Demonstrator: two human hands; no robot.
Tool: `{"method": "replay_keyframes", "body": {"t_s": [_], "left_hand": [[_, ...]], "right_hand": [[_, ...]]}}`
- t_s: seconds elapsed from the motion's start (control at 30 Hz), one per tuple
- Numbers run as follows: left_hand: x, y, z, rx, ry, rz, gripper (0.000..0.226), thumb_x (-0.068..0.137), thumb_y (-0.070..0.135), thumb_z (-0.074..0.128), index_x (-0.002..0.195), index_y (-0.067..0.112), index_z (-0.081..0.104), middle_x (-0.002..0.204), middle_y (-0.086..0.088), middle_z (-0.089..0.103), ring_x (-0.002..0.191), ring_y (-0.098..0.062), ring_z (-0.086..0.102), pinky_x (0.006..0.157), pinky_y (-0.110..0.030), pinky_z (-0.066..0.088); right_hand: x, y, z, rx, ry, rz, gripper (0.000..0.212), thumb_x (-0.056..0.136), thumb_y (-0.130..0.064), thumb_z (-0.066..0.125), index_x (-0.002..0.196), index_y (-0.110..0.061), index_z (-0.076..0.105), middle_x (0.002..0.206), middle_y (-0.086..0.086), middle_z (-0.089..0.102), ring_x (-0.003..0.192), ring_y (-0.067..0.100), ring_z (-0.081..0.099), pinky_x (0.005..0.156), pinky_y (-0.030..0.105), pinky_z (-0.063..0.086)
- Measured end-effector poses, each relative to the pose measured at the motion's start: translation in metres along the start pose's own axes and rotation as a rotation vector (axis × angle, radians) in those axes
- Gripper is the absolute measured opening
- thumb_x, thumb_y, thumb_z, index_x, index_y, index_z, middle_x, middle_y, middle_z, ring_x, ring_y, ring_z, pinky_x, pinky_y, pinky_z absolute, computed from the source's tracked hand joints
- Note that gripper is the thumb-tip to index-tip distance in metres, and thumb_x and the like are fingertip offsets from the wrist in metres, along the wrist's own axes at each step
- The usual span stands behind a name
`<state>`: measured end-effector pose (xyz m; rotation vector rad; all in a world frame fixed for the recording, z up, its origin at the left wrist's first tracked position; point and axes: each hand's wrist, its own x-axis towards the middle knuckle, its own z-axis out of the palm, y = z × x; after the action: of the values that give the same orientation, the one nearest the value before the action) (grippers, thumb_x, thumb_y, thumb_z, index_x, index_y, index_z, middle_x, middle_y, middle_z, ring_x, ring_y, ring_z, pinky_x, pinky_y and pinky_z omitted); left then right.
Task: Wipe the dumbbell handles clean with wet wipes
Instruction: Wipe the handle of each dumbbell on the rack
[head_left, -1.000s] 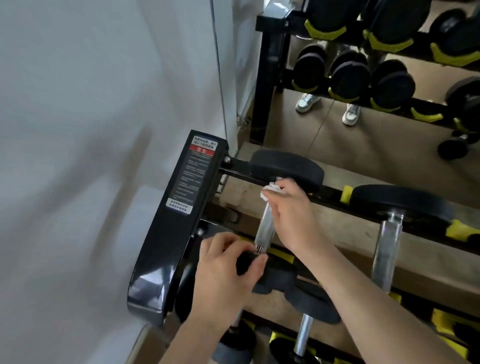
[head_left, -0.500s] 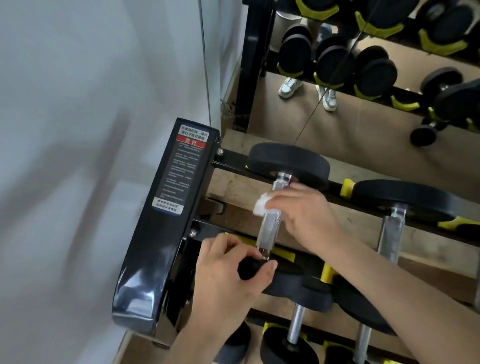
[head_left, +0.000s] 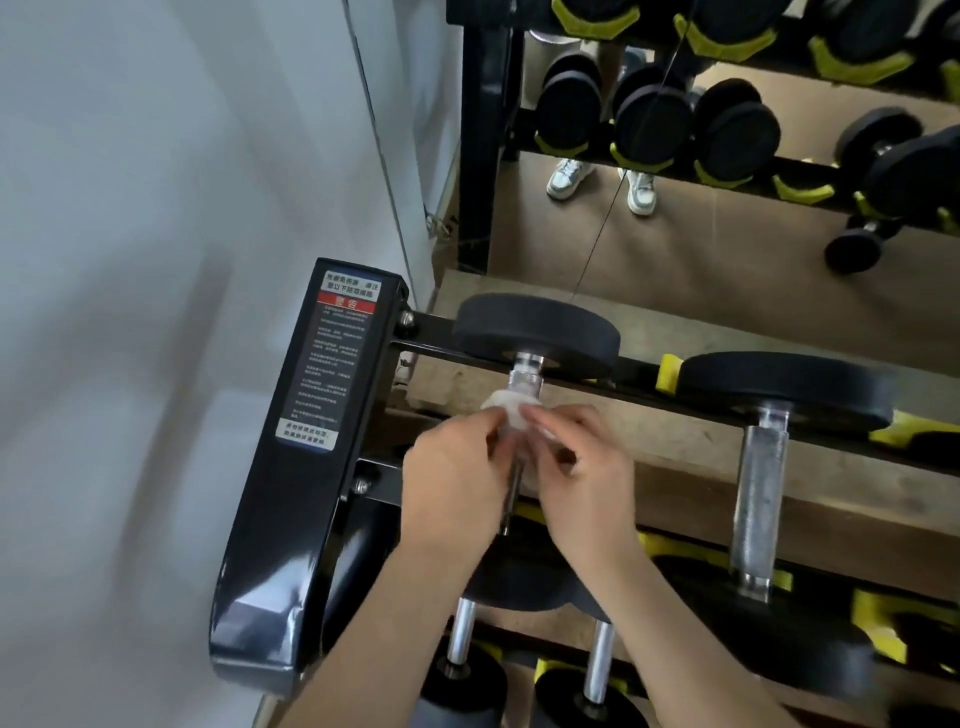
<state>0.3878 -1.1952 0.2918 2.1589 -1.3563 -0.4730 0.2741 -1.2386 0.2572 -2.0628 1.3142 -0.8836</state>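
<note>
Both hands meet at the top rail: left hand (head_left: 452, 483) and right hand (head_left: 582, 478) each pinch the crumpled white wet wipe (head_left: 506, 408) against the knurled steel dumbbell handle (head_left: 525, 383), just below its round matte-black head (head_left: 535, 327). A glossy black rack panel (head_left: 291, 467) crowds the left side; the neighbouring dumbbell (head_left: 758, 493) stands well apart on the right.

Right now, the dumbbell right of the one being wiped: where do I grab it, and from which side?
Probably best to grip its knurled steel handle mid-length, coming from above. The handle lies bare and open on top across the rack, and the black heads cap both ends.
</note>
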Motion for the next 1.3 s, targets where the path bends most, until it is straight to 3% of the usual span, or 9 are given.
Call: {"method": "replay_keyframes", "body": {"t_s": [0.07,0.3,0.5,0.63,0.7,0.8,0.97,1.17,1.3], "left_hand": [[0.008,0.004,0.005,0.09,0.063,0.041,0.016,0.092,0.026,0.062,0.079,0.018,0.066,0.069,0.009,0.06,0.056,-0.007,0.051,0.05,-0.012,0.03],[0.027,0.016,0.013,0.122,0.143,0.187,0.009,0.088,0.021,0.065,0.084,0.017,0.072,0.086,-0.001,0.069,0.066,-0.019,0.063,0.055,-0.024,0.045],[0.025,-0.006,-0.002,-0.101,-0.003,-0.37,0.02,0.088,0.012,0.06,0.092,0.023,0.077,0.086,0.006,0.073,0.081,-0.011,0.064,0.062,-0.015,0.04],[0.038,0.008,-0.01,-0.003,0.086,-0.126,0.021,0.09,0.013,0.06,0.101,0.022,0.076,0.1,0.005,0.071,0.083,-0.008,0.059,0.067,-0.013,0.038],[0.046,0.006,-0.013,0.066,0.139,-0.04,0.026,0.09,0.009,0.059,0.109,0.018,0.074,0.111,0.002,0.068,0.096,-0.013,0.061,0.079,-0.015,0.038],[0.044,0.0,-0.011,0.08,0.091,-0.044,0.029,0.093,0.008,0.056,0.116,0.018,0.071,0.119,0.002,0.065,0.107,-0.014,0.06,0.085,-0.011,0.034],[0.033,0.028,0.011,-0.01,-0.158,-0.145,0.032,0.101,0.038,0.042,0.107,0.012,0.059,0.094,-0.002,0.065,0.091,-0.023,0.063,0.067,-0.029,0.04],[0.055,0.028,0.017,-0.037,-0.205,-0.253,0.03,0.104,0.03,0.034,0.085,0.012,0.05,0.095,-0.02,0.067,0.092,-0.038,0.064,0.069,-0.033,0.043],[0.025,0.025,0.008,0.433,-0.272,-0.027,0.019,0.098,0.014,0.041,0.113,0.005,0.049,0.097,-0.01,0.069,0.088,-0.028,0.068,0.062,-0.029,0.041]], "right_hand": [[-0.002,-0.002,0.002,-0.094,0.037,-0.007,0.027,0.079,-0.007,0.074,0.105,-0.014,0.073,0.099,0.0,0.066,0.089,0.015,0.06,0.072,0.032,0.055],[0.022,-0.014,0.014,0.025,0.154,0.263,0.015,0.087,-0.007,0.066,0.096,-0.016,0.074,0.093,-0.002,0.071,0.084,0.009,0.063,0.076,0.016,0.049],[0.022,-0.031,0.024,-0.089,-0.057,-0.078,0.01,0.083,-0.006,0.069,0.09,-0.012,0.074,0.09,0.004,0.068,0.085,0.016,0.063,0.076,0.026,0.053],[0.022,-0.02,-0.001,0.205,0.005,0.364,0.012,0.087,-0.015,0.069,0.096,-0.022,0.072,0.09,-0.011,0.069,0.081,-0.001,0.062,0.074,0.011,0.046],[0.017,-0.013,-0.01,0.515,0.08,0.693,0.015,0.088,-0.014,0.067,0.094,-0.028,0.068,0.089,-0.014,0.067,0.083,-0.002,0.062,0.076,0.013,0.048],[0.013,-0.003,-0.011,0.542,0.176,0.852,0.013,0.092,-0.013,0.063,0.094,-0.025,0.066,0.087,-0.011,0.067,0.082,0.003,0.062,0.081,0.021,0.051],[0.019,-0.017,-0.002,0.51,-0.029,0.649,0.02,0.097,-0.019,0.054,0.089,-0.035,0.063,0.091,-0.014,0.068,0.086,0.002,0.063,0.079,0.02,0.05],[0.036,-0.026,-0.002,0.42,-0.075,0.61,0.011,0.099,-0.027,0.048,0.103,-0.033,0.057,0.098,-0.014,0.059,0.093,0.002,0.056,0.08,0.02,0.044],[0.031,-0.029,-0.006,0.191,-0.154,0.491,0.025,0.098,-0.038,0.049,0.109,-0.022,0.065,0.101,-0.009,0.066,0.094,0.007,0.06,0.079,0.025,0.047]]}}
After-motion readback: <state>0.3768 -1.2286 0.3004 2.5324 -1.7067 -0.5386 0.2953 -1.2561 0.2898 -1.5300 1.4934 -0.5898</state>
